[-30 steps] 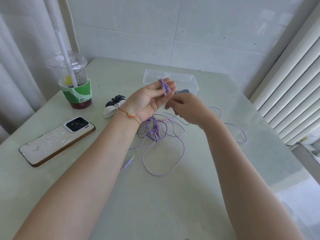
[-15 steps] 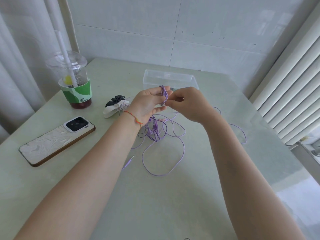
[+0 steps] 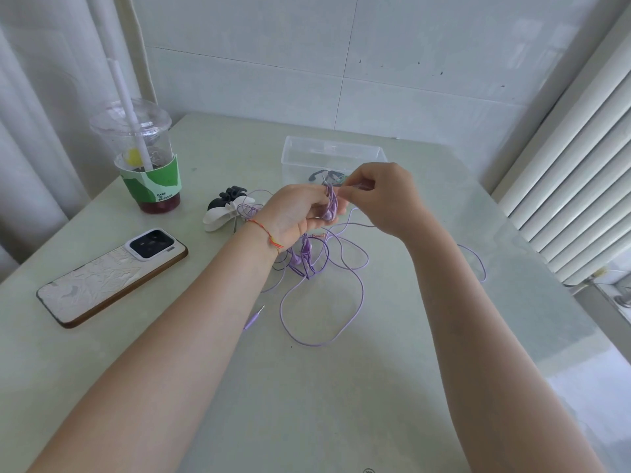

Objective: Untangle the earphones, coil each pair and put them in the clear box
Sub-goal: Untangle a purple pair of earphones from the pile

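Purple earphone cable is wound in a small coil point(image 3: 330, 203) around the fingers of my left hand point(image 3: 296, 213), held above the table. My right hand point(image 3: 382, 196) pinches the cable just right of that coil. The remaining purple cable point(image 3: 321, 285) trails down into a loose tangle on the table below both hands, its jack plug point(image 3: 253, 319) lying to the left. The clear box point(image 3: 333, 155) stands behind my hands with a dark coiled pair point(image 3: 324, 175) inside it.
A plastic drink cup point(image 3: 146, 162) with a straw stands at the back left. A phone point(image 3: 112, 276) lies face down at the left. A black and white clip point(image 3: 225, 208) lies left of my left hand. White blinds point(image 3: 573, 186) line the right side.
My left hand's fingers have curled over the coil. My right hand has risen and moved right, drawing the cable round those fingers.
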